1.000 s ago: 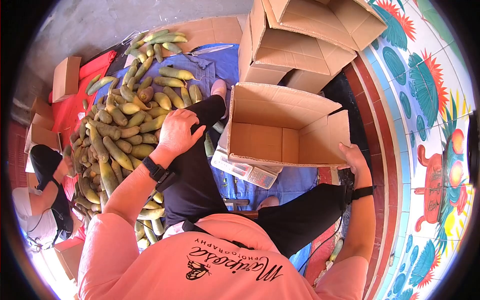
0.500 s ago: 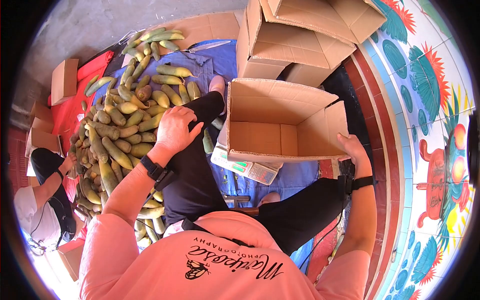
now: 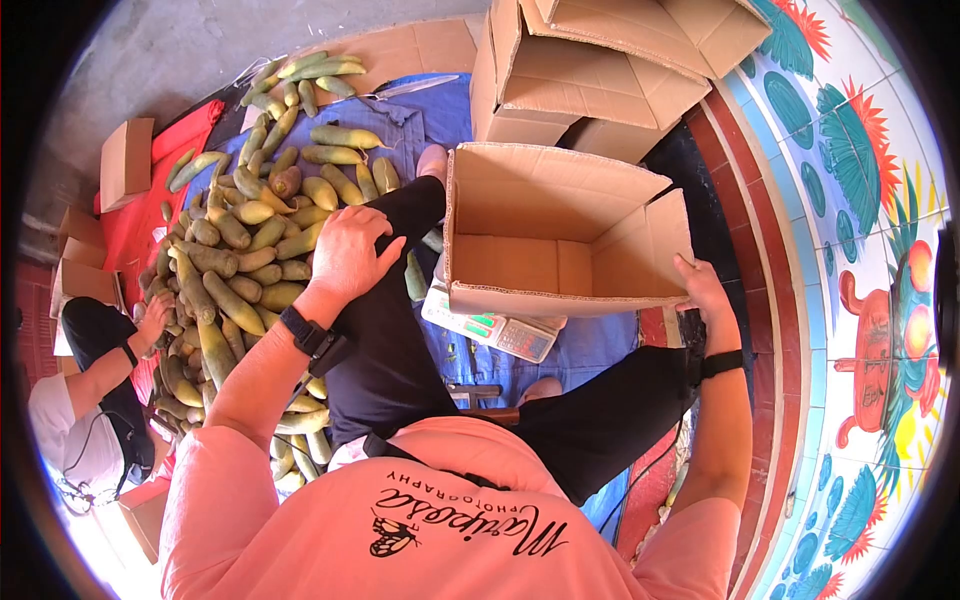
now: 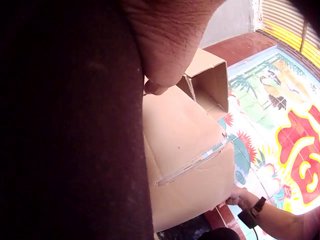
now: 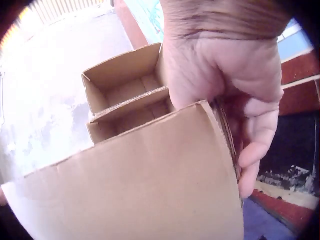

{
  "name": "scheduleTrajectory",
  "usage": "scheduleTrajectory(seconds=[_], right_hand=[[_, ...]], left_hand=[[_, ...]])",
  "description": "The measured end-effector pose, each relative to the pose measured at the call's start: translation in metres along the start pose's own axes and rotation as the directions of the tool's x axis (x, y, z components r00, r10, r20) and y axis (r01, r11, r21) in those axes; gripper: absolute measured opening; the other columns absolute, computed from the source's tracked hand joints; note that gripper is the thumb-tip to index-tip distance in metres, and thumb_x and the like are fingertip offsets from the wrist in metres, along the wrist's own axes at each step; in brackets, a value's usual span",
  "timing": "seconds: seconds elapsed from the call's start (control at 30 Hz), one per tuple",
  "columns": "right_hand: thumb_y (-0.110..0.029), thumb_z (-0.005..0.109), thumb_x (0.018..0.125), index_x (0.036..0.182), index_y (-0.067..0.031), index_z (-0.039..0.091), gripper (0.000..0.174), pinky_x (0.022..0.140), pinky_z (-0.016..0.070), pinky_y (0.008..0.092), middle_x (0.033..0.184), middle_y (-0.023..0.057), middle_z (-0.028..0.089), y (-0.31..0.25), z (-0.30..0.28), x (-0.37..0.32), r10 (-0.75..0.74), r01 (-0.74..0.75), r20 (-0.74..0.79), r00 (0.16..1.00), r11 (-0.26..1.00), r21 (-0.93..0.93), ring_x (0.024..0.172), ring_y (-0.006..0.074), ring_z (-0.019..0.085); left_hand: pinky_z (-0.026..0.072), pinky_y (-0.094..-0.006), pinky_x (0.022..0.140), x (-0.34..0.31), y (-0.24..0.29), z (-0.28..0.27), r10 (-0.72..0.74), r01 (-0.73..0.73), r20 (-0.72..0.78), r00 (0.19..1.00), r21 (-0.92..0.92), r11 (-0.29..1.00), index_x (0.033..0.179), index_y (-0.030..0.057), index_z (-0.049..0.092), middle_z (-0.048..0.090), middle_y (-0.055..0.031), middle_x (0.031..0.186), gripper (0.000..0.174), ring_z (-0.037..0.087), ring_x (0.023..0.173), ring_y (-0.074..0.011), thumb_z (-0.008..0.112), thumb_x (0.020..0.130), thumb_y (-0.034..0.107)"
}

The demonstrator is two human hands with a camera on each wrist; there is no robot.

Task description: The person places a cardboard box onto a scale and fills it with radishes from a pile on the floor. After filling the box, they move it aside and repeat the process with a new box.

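My left hand [image 3: 347,250] rests on my left knee with relaxed fingers, beside a heap of long green vegetables [image 3: 235,315] with pale, tapered ends. In front of me, an open cardboard box [image 3: 520,265] stands over a white digital scale [image 3: 525,338], hiding most of it. My right hand [image 3: 706,290] grips the box at its right front corner. The right wrist view shows the thumb side of that hand inside the cardboard wall, with curled fingers [image 5: 255,150] around the outside. No contents show on the visible part of the box floor.
Stacked open cartons [image 3: 590,85] stand behind the box. A painted tile wall [image 3: 860,300] borders the right side. Another person's hand [image 3: 155,318] is at the heap's left edge, and a small carton [image 3: 126,163] sits on red cloth. Blue sheeting [image 3: 590,350] covers the floor.
The box has shifted slightly away from me over the scale, with my right hand still on it. My left hand stays on the knee. The other person's hand has moved up beside the heap.
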State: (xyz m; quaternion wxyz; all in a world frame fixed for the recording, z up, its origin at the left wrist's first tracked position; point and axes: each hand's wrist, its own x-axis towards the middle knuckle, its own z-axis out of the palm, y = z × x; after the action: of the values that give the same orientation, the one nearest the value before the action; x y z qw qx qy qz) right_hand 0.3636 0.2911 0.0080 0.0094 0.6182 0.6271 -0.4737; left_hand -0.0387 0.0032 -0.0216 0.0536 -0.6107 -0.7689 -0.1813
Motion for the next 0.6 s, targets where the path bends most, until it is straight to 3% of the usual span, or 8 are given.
scheduleTrajectory(seconds=[0.1, 0.17, 0.3, 0.4, 0.47, 0.6], right_hand=[[-0.043, 0.052, 0.089, 0.116, -0.0019, 0.054, 0.049, 0.059, 0.0553, 0.0380, 0.104, 0.0152, 0.062, 0.001, 0.006, 0.002, -0.032, 0.027, -0.078, 0.996, 0.998, -0.061, 0.085, 0.0263, 0.065], [-0.038, 0.052, 0.090, 0.108, -0.0006, 0.059, 0.043, 0.050, 0.0535, 0.0335, 0.087, 0.0151, 0.066, 0.003, 0.009, 0.001, -0.146, 0.137, -0.182, 0.972, 0.989, -0.063, 0.057, 0.0262, 0.065], [-0.040, 0.052, 0.089, 0.110, -0.0004, 0.059, 0.045, 0.049, 0.0533, 0.0311, 0.090, 0.0151, 0.066, 0.010, 0.006, 0.004, -0.139, 0.122, -0.189, 0.972, 0.988, -0.100, 0.061, 0.0244, 0.066], [-0.042, 0.051, 0.089, 0.112, -0.0006, 0.058, 0.048, 0.049, 0.0536, 0.0305, 0.093, 0.0144, 0.065, 0.023, 0.006, 0.003, -0.230, 0.191, -0.210, 0.950, 0.963, -0.192, 0.070, 0.0215, 0.066], [-0.044, 0.049, 0.090, 0.112, 0.0005, 0.058, 0.051, 0.050, 0.0522, 0.0292, 0.096, 0.0139, 0.064, 0.029, 0.006, -0.005, -0.227, 0.197, -0.294, 0.929, 0.972, -0.127, 0.077, 0.0185, 0.065], [-0.046, 0.047, 0.091, 0.109, 0.0021, 0.059, 0.053, 0.052, 0.0495, 0.0275, 0.091, 0.0124, 0.064, 0.043, 0.004, -0.028, -0.184, 0.207, -0.295, 0.938, 0.977, 0.048, 0.072, 0.0169, 0.064]], left_hand=[[0.0442, -0.0387, 0.083, -0.001, 0.000, 0.000, 0.001, -0.001, 0.000, 1.000, 0.000, 1.000, 0.078, 0.0068, 0.063, 0.064, -0.0069, 0.095, 0.019, 0.057, 0.095, -0.0259, 0.065, 0.077, 0.025], [0.0442, -0.0387, 0.083, -0.001, -0.001, 0.001, -0.003, 0.003, -0.001, 1.000, -0.001, 1.000, 0.078, 0.0067, 0.063, 0.064, -0.0069, 0.095, 0.019, 0.057, 0.095, -0.0260, 0.065, 0.077, 0.025], [0.0443, -0.0387, 0.083, -0.001, -0.002, 0.001, 0.005, -0.005, -0.010, 1.000, -0.002, 1.000, 0.079, 0.0068, 0.063, 0.064, -0.0068, 0.095, 0.019, 0.057, 0.095, -0.0258, 0.065, 0.077, 0.025], [0.0445, -0.0389, 0.083, -0.001, -0.002, 0.001, -0.004, 0.004, -0.013, 1.000, -0.013, 1.000, 0.079, 0.0069, 0.063, 0.064, -0.0067, 0.095, 0.018, 0.057, 0.095, -0.0258, 0.065, 0.077, 0.025], [0.0446, -0.0389, 0.082, -0.002, -0.001, 0.000, -0.012, 0.012, -0.016, 1.000, -0.014, 1.000, 0.079, 0.0069, 0.063, 0.064, -0.0066, 0.095, 0.018, 0.057, 0.095, -0.0258, 0.065, 0.077, 0.025], [0.0448, -0.0389, 0.082, -0.004, -0.001, 0.002, -0.023, 0.015, -0.097, 0.995, -0.080, 0.997, 0.081, 0.0062, 0.063, 0.064, -0.0072, 0.096, 0.017, 0.058, 0.094, -0.0273, 0.065, 0.077, 0.023]])
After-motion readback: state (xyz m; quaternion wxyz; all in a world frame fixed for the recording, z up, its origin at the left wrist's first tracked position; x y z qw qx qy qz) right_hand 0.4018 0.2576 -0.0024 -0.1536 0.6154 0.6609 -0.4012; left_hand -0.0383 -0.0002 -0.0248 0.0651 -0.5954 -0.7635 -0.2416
